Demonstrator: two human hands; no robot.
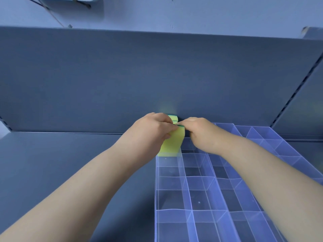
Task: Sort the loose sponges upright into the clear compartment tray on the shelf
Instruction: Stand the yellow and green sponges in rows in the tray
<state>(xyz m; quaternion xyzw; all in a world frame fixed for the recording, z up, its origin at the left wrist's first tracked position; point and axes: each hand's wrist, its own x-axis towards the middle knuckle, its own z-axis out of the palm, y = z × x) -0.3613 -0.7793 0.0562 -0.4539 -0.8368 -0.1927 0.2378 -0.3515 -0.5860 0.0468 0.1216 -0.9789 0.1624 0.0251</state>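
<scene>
Both hands, left hand (153, 127) and right hand (199, 131), pinch yellow-green sponges (172, 140) upright at clear tray (174, 182) far-left corner; no readable labels.

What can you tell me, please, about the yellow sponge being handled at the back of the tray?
The yellow sponge looks like soft foam with a thin green scouring layer along its top edge. It stands upright, slightly bowed, at the far left corner of the clear compartment tray, close to the shelf's back panel. The left hand wraps its left side and the right hand pinches its top edge. A second green-edged piece shows just behind it, mostly hidden. Whether its base sits fully inside a compartment is unclear.
</scene>
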